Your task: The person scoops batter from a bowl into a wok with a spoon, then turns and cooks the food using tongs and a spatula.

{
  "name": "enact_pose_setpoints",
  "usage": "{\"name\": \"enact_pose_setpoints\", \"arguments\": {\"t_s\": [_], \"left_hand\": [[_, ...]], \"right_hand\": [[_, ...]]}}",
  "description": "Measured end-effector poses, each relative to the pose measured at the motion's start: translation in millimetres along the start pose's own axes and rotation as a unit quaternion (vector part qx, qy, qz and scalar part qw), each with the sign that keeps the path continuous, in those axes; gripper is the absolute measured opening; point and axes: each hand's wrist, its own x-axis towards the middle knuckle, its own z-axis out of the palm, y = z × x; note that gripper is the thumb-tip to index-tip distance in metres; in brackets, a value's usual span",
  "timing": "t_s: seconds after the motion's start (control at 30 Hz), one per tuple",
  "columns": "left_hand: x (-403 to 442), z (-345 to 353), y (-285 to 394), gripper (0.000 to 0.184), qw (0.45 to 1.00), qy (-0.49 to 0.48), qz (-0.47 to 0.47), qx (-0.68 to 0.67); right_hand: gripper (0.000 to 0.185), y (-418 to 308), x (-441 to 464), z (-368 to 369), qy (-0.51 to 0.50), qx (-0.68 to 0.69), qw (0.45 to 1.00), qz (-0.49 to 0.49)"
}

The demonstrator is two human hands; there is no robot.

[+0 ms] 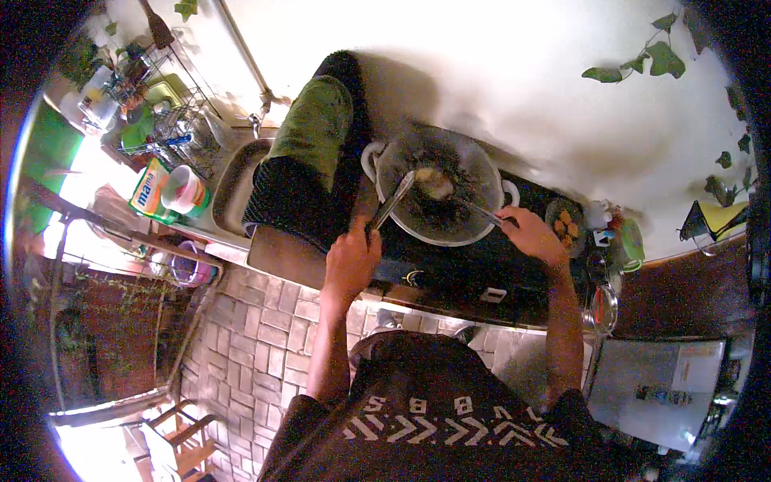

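Note:
A large round pan [474, 173] with two white handles sits on the dark stove. My left hand [353, 261] grips a metal utensil [393, 201] whose broad end reaches over the pan's left part. With my right hand [534, 234] I hold a thin-handled utensil [482, 212] that enters the pan from the right. A pale lump of food [434, 184] lies in the dark bottom of the pan, between the two utensil ends. Its exact kind is too blurred to tell.
Right of the pan is a dish of orange pieces [566, 228]. A green cloth [313, 132] is left of the pan, beside the sink [234, 189]. Farther left are a dish rack [189, 120] and a white tub [183, 191]. A green cup [631, 241] stands at the right.

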Motion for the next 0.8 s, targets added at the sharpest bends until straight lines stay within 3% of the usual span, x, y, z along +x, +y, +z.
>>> {"name": "enact_pose_setpoints", "arguments": {"t_s": [0.2,0.27,0.37,0.8], "left_hand": [[-2,-6,-2,0.032,1.0,-0.007,-0.022,-0.019],[-1,-2,-7,0.032,0.999,-0.011,-0.022,-0.02],[0,1,-9,0.033,1.0,0.006,-0.009,-0.016],[-3,-7,-6,0.034,0.999,-0.004,-0.017,-0.037]], "right_hand": [[0.03,-1,-2,14,0.052,0.023,0.998,0.025],[0.03,4,-2,14,0.068,0.008,0.997,-0.022],[0.03,-19,-5,2,0.041,0.027,0.998,0.032],[0.03,-4,16,3,0.07,0.034,0.997,0.006]]}}
